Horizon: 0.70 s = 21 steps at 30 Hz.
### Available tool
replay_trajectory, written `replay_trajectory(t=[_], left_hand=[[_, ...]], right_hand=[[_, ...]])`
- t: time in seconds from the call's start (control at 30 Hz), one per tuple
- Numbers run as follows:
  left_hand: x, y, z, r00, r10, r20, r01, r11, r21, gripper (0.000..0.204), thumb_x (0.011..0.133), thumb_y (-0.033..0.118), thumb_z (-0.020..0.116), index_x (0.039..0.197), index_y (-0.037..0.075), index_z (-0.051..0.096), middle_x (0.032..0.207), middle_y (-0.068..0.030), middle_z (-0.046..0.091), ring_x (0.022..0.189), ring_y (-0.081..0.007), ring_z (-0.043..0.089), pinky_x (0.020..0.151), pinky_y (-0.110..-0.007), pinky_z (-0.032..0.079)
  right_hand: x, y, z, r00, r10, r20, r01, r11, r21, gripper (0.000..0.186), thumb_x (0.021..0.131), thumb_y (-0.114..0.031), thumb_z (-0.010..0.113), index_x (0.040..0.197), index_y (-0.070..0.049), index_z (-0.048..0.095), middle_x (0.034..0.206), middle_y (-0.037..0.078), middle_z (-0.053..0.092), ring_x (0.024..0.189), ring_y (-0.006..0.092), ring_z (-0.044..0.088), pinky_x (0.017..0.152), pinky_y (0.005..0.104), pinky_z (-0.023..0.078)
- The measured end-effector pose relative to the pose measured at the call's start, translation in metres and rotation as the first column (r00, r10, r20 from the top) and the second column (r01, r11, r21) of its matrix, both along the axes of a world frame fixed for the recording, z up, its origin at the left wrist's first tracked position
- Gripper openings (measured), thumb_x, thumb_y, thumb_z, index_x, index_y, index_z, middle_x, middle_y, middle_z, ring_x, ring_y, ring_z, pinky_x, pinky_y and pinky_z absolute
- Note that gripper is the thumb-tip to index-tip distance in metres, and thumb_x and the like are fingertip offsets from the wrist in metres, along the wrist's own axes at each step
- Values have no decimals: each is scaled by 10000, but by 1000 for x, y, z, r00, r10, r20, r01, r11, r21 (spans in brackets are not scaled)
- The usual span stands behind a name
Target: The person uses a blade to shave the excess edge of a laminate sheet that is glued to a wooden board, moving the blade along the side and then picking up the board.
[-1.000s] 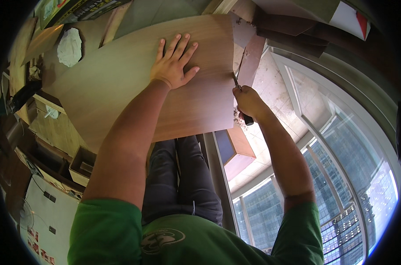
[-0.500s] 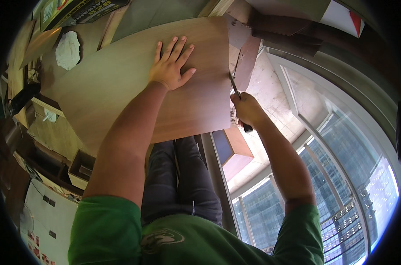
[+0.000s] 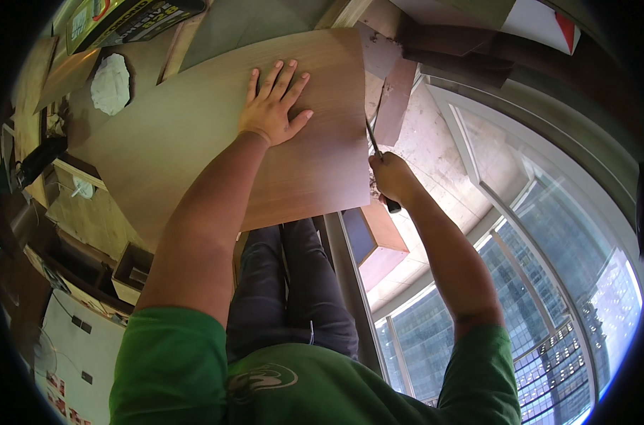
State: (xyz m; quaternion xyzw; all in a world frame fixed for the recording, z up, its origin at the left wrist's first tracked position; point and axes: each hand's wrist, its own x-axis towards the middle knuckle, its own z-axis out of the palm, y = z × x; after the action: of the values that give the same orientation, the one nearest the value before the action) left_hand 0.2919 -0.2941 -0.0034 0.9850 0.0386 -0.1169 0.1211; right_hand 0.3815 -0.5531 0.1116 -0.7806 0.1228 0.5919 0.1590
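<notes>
A large wood-grain board (image 3: 194, 156) lies in front of me and reaches to just above my thighs. My left hand (image 3: 269, 117) rests flat on its upper face with the fingers spread. At the board's right edge, my right hand (image 3: 396, 177) is closed round the dark handle of a slim metal tool, by its look a file (image 3: 373, 139). Its narrow shaft points away from me and lies along that edge, seemingly touching it. The far tip is hard to make out.
A black and yellow box (image 3: 134, 25) stands at the far left, near a crumpled white lump (image 3: 110, 85). Small wooden compartments (image 3: 132, 273) are left of the board. On the right are a wooden box (image 3: 380, 244) on the floor and tall framed windows (image 3: 541, 248).
My right hand has drawn the file slightly toward me and to the left along the board's edge. The left hand stays flat in nearly the same place.
</notes>
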Motion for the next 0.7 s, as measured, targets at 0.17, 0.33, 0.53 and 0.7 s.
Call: replay_trajectory(t=[0.17, 0.33, 0.53, 0.7], left_hand=[[-7, 2, 2, 999, 13, -30, -12, 1000, 21, 729, 996, 639, 428, 1625, 312, 260, 1718, -20, 157, 1579, -257, 131, 1278, -566, 48], [1, -3, 1, 1000, 7, -8, -7, 1000, 12, 727, 995, 638, 431, 1623, 312, 266, 1717, -21, 163, 1579, -256, 134, 1278, -567, 56], [-7, 2, 1, 1000, 14, -27, -13, 1000, 28, 724, 995, 641, 434, 1620, 311, 277, 1715, -22, 168, 1579, -252, 143, 1277, -569, 61], [-5, 1, 0, 1000, 18, 0, -18, 1000, 4, 727, 994, 636, 443, 1622, 312, 273, 1711, -23, 182, 1573, -254, 165, 1275, -577, 67]], right_hand=[[5, -5, 50, 988, -154, -28, 155, 987, 32, 390, 1046, -392, 525, 1013, -5, 543, 635, 60, 522, 433, 173, 542, 421, 330, 471], [-8, 5, -1, 999, 23, -24, -23, 1000, -12, 444, 1057, -356, 461, 1035, 73, 572, 694, 166, 633, 493, 263, 637, 515, 400, 532], [-5, -4, 39, 997, 8, -70, -7, 1000, 8, 402, 1055, -343, 476, 1024, 49, 557, 682, 131, 582, 458, 240, 591, 471, 381, 509], [-40, -28, 20, 999, 25, -40, -24, 1000, 21, 369, 1051, -330, 507, 1019, 36, 548, 655, 103, 540, 428, 226, 573, 421, 382, 490]])
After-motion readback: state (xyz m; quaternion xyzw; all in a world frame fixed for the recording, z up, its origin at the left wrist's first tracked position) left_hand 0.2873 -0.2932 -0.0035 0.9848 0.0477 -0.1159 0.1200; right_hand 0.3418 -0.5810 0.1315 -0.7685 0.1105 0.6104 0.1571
